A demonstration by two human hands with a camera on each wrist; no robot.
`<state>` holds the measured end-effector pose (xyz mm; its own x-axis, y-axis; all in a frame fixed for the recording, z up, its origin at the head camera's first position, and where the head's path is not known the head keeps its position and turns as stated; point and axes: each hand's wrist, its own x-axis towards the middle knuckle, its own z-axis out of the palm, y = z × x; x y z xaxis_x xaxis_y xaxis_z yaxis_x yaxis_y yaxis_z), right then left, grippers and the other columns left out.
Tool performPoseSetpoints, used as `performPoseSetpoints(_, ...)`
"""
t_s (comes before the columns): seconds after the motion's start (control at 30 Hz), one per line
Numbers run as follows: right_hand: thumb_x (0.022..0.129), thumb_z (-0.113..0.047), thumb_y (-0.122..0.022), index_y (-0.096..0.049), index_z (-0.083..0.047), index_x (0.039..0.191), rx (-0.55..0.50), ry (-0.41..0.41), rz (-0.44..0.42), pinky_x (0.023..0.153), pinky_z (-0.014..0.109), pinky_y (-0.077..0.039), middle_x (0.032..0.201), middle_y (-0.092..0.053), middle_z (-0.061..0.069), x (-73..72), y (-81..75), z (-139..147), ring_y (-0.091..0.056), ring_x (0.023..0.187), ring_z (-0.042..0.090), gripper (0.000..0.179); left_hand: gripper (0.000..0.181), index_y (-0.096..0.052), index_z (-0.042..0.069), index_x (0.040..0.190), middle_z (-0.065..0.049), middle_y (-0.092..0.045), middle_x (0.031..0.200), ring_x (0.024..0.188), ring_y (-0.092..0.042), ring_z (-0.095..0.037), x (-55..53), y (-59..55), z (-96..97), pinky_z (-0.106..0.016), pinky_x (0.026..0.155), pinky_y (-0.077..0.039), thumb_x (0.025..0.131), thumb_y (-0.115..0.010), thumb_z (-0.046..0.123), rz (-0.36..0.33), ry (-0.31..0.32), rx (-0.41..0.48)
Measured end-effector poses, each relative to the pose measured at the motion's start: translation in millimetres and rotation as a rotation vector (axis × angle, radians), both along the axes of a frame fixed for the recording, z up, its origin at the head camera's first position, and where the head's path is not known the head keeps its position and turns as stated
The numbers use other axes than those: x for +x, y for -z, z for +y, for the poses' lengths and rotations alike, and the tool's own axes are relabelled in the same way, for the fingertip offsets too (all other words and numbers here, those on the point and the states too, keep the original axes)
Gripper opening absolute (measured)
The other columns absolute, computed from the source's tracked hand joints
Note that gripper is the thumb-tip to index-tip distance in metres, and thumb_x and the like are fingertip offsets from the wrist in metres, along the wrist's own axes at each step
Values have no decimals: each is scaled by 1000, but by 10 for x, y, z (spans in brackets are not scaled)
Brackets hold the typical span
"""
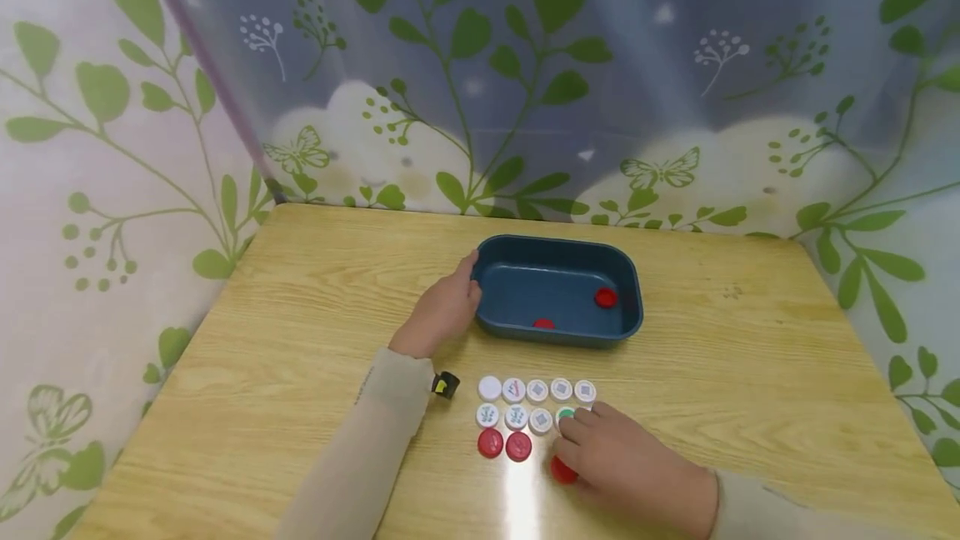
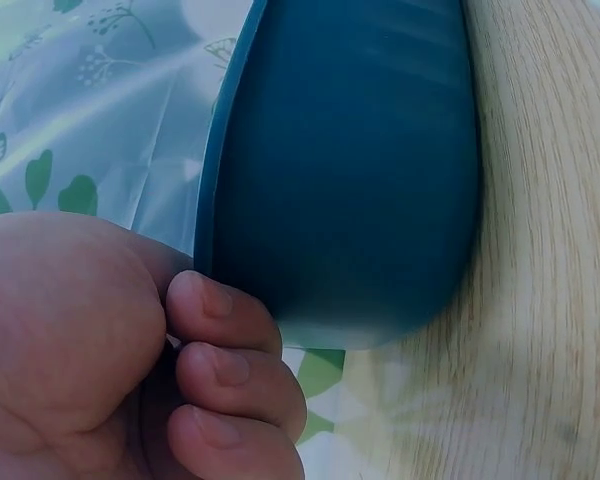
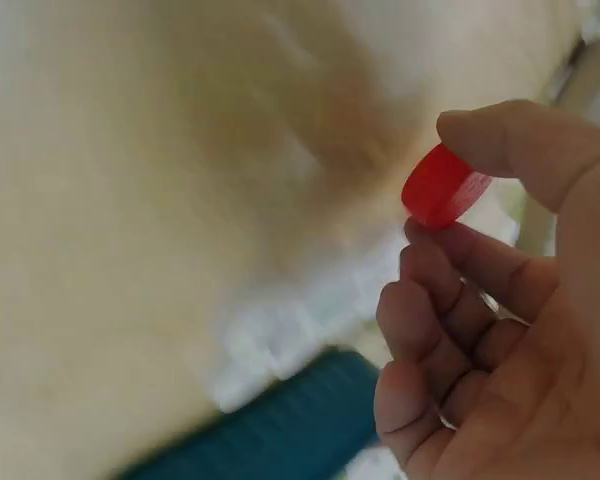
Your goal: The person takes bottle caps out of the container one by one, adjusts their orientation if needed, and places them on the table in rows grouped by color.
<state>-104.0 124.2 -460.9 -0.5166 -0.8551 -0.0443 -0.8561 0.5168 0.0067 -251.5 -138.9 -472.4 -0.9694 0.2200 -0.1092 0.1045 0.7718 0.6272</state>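
Observation:
A dark blue plastic tub (image 1: pixel 551 294) stands on the table, with one red bottle cap (image 1: pixel 606 297) at its right end and another red cap (image 1: pixel 543 324) partly hidden by the near wall. My left hand (image 1: pixel 444 307) grips the tub's left end, fingers (image 2: pixel 225 365) curled at the rim. Between thumb and forefinger, my right hand (image 3: pixel 500 300) pinches a red bottle cap (image 3: pixel 442 190) on its edge. Two red caps (image 1: pixel 491 442) lie to the left of that hand. Behind them sit two rows of white bottle caps (image 1: pixel 537 391), one with a green top (image 1: pixel 565 413) beside the right fingers.
The wooden table (image 1: pixel 315 298) carries the tub and caps. Leaf-patterned cloth (image 1: pixel 465 90) hangs along its back and sides. A small black device (image 1: pixel 446 384) sits at the left wrist.

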Motion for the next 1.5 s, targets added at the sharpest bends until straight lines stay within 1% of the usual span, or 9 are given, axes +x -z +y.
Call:
performPoseSetpoints(0.1,90,-33,-79,-70,-18,101,-28,55,-72,80,31,-48,87,-54,-9,95,136,0,-47,81,10,21,60,-18,13,167,-5,-53,64,52,-47,-18,-7,16,-15,-32,53,-40,112,-40,20,2,2,5)
performPoseSetpoints(0.23,93,-32,-76,-70,-18,107,-41,97,-116,81,31,-51,90,-56,-10,119,167,0,-48,83,9,21,60,-17,13,167,-6,-56,67,55,-51,-19,-10,24,-16,-33,56,-42,112,-40,21,-10,-1,9)
performPoseSetpoints(0.37,97,-44,-72,-72,-19,110,-49,18,-79,78,26,-52,90,-57,-10,148,142,29,-48,81,8,28,59,-18,14,167,-7,-58,72,60,-54,-20,-2,15,-13,-35,60,-45,112,-39,22,-13,-12,3)
performPoseSetpoints(0.5,96,-63,-63,-75,-21,111,-87,-43,-54,76,24,-52,93,-59,-10,193,135,38,-50,82,6,46,59,-18,14,167,-7,-57,71,58,-53,-20,2,12,-10,-35,58,-44,112,-39,22,-9,-14,0)
performPoseSetpoints(0.63,96,-45,-72,-74,-19,117,-56,-8,-58,85,30,-56,105,-67,-7,183,133,22,-58,93,9,33,59,-18,14,167,-7,-55,67,55,-50,-20,-3,14,-7,-34,55,-41,112,-40,22,-1,-8,2)
performPoseSetpoints(0.77,93,-27,-79,-73,-17,121,-24,27,-67,90,34,-56,112,-69,-4,148,148,8,-60,100,12,30,59,-18,13,167,-6,-55,67,55,-50,-19,-9,14,-5,-33,54,-41,112,-40,22,8,-9,0)
performPoseSetpoints(1.0,96,-29,-75,-74,-15,118,-72,25,-22,87,34,-57,110,-69,-4,145,202,15,-61,98,12,26,59,-18,12,166,-6,-55,67,55,-50,-19,-19,-5,5,-33,54,-41,112,-40,21,21,3,-8)
performPoseSetpoints(1.3,98,-30,-73,-73,-16,120,-70,26,-58,87,33,-57,109,-69,-5,147,188,20,-59,98,11,27,60,-17,13,167,-6,-55,68,56,-51,-19,-12,-1,4,-34,56,-43,112,-39,21,-6,-1,-9)
performPoseSetpoints(1.5,96,-27,-74,-74,-17,116,-180,37,-54,83,29,-56,103,-67,-8,117,118,33,-60,91,8,22,60,-17,12,167,-6,-55,68,56,-51,-19,1,-8,2,-34,57,-43,112,-39,21,0,-1,-6)
